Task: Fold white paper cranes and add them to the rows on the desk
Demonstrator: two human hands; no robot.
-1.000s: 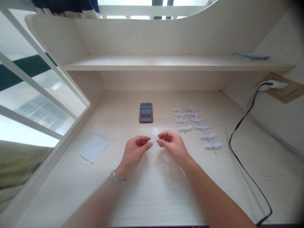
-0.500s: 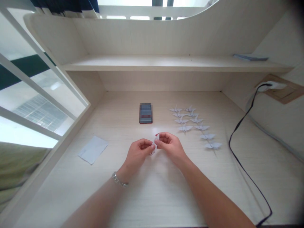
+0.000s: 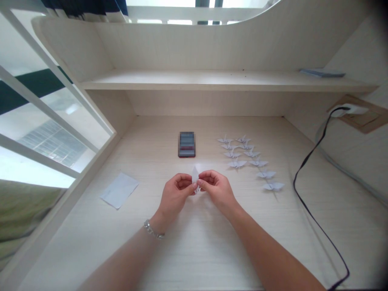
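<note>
My left hand (image 3: 176, 195) and my right hand (image 3: 216, 188) meet over the middle of the pale wooden desk (image 3: 194, 242). Both pinch a small folded piece of white paper (image 3: 195, 176), whose pointed tip stands upright between the fingertips. My left wrist wears a silver bracelet (image 3: 154, 231). Several finished white paper cranes (image 3: 249, 159) lie in two rows on the desk to the right of my hands.
A phone (image 3: 186, 144) lies face up behind my hands. A flat sheet of white paper (image 3: 119, 189) rests at the left. A black cable (image 3: 306, 198) runs from a wall socket (image 3: 351, 109) down the right side. A shelf (image 3: 212, 81) spans above, with a thin book (image 3: 321, 72).
The folded paper was held flat between the fingertips and now stands upright with its point up. Both hands have drawn slightly closer together.
</note>
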